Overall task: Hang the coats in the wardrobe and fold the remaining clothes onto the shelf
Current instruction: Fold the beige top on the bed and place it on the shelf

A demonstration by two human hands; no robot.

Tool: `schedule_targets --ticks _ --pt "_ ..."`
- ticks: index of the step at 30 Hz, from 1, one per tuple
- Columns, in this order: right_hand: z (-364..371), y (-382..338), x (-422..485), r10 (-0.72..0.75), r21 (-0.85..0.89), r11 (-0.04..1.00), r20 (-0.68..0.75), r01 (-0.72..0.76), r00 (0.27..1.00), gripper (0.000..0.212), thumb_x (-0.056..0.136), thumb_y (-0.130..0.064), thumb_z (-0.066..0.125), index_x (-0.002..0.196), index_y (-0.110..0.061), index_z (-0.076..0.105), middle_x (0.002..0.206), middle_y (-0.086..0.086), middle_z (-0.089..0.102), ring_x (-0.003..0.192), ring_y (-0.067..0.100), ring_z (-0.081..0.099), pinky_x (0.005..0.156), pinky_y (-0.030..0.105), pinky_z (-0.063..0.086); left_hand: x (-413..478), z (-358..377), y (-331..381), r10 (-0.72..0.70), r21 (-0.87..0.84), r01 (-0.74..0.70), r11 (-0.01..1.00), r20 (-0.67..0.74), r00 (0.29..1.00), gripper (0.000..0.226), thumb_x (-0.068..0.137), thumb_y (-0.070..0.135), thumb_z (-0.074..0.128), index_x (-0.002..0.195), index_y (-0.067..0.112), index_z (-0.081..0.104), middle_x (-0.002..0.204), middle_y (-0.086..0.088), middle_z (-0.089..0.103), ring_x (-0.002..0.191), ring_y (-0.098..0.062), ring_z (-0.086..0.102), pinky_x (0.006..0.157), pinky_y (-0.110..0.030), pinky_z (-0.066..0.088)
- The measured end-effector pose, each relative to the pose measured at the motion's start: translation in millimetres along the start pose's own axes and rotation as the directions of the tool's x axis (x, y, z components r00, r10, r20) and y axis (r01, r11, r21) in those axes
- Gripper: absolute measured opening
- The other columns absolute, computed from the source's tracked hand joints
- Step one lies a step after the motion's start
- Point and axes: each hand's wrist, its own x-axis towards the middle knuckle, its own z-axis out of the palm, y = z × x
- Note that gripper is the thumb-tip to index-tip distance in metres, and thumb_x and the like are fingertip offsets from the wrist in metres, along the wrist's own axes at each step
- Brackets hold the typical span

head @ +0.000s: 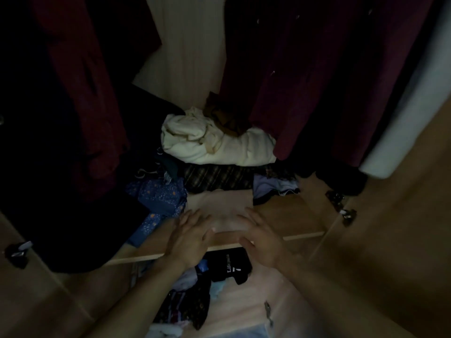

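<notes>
Shelf [288, 215], beneath straight fingers [195, 219] of left hand [188, 240], right hand [262, 242]

hands [189, 240] [262, 242] 2 | shelves [288, 215] [241, 306] 2 | hinges [339, 204] [18, 250] [268, 311] 3 | cream garment [219, 145] 1 | blue dotted garment [158, 193] 1 | plaid garment [219, 178] 1 | black top [229, 267] 1

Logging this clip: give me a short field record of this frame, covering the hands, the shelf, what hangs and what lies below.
left hand: open, fingers straight, flat over the front edge of the light wooden shelf
right hand: open, flat beside it
shelf back: crumpled cream cloth bundle
shelf middle: dark plaid cloth
shelf left: blue dotted fabric
hanging: dark red coat left, maroon garment right
below shelf: black garment with white lettering
light: dim; cannot tell what lies under the palms
</notes>
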Motion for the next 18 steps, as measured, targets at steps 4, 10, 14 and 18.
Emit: schedule_targets --ticks 4,10,14,18 --pt "-18.8 -15.0 -20.8 0.049 0.037 0.998 -0.008 -0.048 0.999 0.065 0.092 -0.059 0.033 0.148 -0.026 0.04 0.16 0.01 0.026 0.144 0.026 0.032 0.109 0.04 0.041 -27.3 -11.9 16.4 -0.09 0.082 0.088 0.993 0.027 0.996 0.105 0.075 0.081 -0.015 0.15 0.032 0.039 0.161 -0.004 0.026 0.148 -0.027 0.018 0.119 -0.048 0.017" --pt "-43.1 -36.2 -85.3 0.017 -0.028 0.999 -0.032 -0.018 0.999 0.058 0.096 -0.048 0.044 0.148 -0.025 0.037 0.16 0.007 0.023 0.141 0.025 0.033 0.109 0.035 0.039 -92.3 -24.7 76.2 -0.14 0.147 0.141 0.979 -0.02 0.99 0.093 0.076 0.069 -0.006 0.149 0.034 0.04 0.163 -0.003 0.024 0.149 -0.025 0.015 0.12 -0.046 0.014" --pt "-53.1 -46.6 -141.8 -0.054 -0.15 0.987 0.014 0.055 0.998 0.056 0.101 -0.047 0.039 0.151 -0.022 0.035 0.16 0.006 0.024 0.148 0.027 0.021 0.118 0.036 0.024 -136.5 -18.4 123.1 -0.129 0.237 0.119 0.964 0.027 0.991 0.091 0.078 0.069 -0.007 0.149 0.035 0.039 0.163 0.002 0.02 0.15 -0.021 0.012 0.121 -0.048 0.012" --pt "-59.5 -60.3 -200.3 -0.023 -0.148 0.989 0.042 0.029 0.999 0.057 0.099 -0.046 0.037 0.15 -0.02 0.036 0.159 0.008 0.027 0.148 0.03 0.02 0.117 0.044 0.024 -176.8 -10.2 161.5 -0.16 0.272 0.136 0.952 0.066 0.985 0.059 0.097 0.062 0.019 0.146 0.036 0.041 0.161 0.003 0.024 0.147 -0.023 0.017 0.119 -0.054 0.015"
